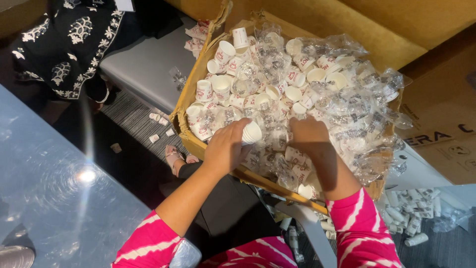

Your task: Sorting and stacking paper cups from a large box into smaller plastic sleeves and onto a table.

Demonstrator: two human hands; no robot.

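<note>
- Reaching into a cardboard box [191, 135] heaped with small paper cups, a person in pink-and-white striped sleeves works with both bare hands over the pile.
- The left hand [227, 149] is wrapped around a short stack of white paper cups [251, 133], fingers curled over its side, just inside the box's near rim; the stack lies tilted, its open mouth facing right.
- The right hand [308, 135] rests palm down on the heap, fingers buried among cups and clear plastic wrappers [353, 110] (whether it grips anything cannot be told from this angle).
- Loose paper cups [221, 84], white with red print, fill the left half of the box, some nested in stacks, some lying singly; crumpled wrappers cover most of the right half.
- The box sits tilted, its near edge just above the person's lap.
- More cups [159, 119] lie scattered on the dark floor left of the box, and another cluster [411, 211] lies at lower right.
- A second person in a black garment with white floral pattern [69, 39] is at upper left, well apart from the hands.
- A pale blue glossy surface [54, 198] fills the lower left.
</note>
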